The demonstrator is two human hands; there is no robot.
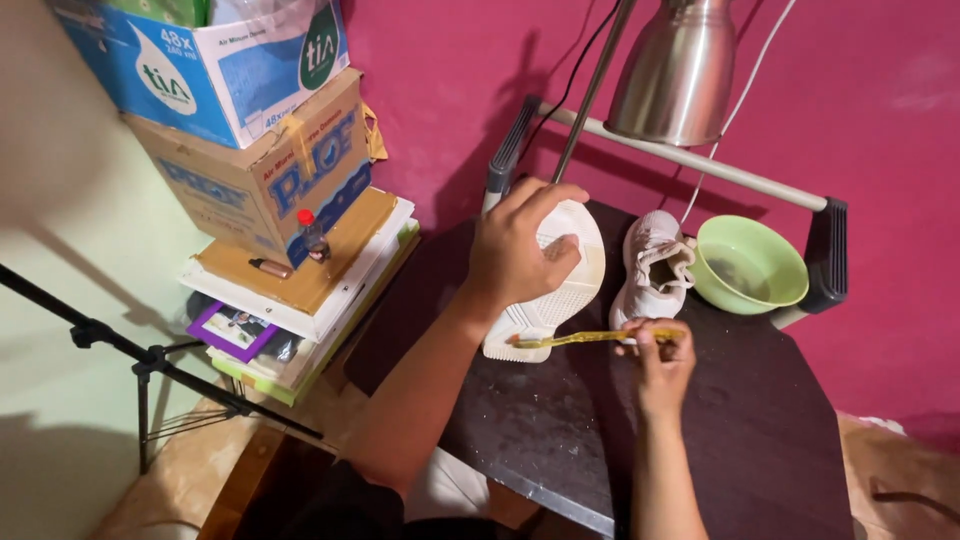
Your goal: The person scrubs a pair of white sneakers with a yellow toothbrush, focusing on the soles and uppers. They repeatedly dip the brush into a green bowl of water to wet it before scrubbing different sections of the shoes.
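Note:
My left hand [515,250] grips a white shoe [560,300] turned sole up on the dark table [740,440]. A yellow toothbrush [590,338] is pinched in my right hand [662,362], its bristle end resting against the shoe's sole near the heel. The second white shoe [655,265] stands upright just to the right, touching nothing I hold. A green bowl [750,265] sits beyond it near the table's back right corner.
A metal lamp [677,70] hangs over the table's back edge on a grey rail [700,160]. Left of the table, cardboard boxes [260,150] sit on stacked books with a small bottle [313,235]. A black tripod leg [150,355] crosses the lower left.

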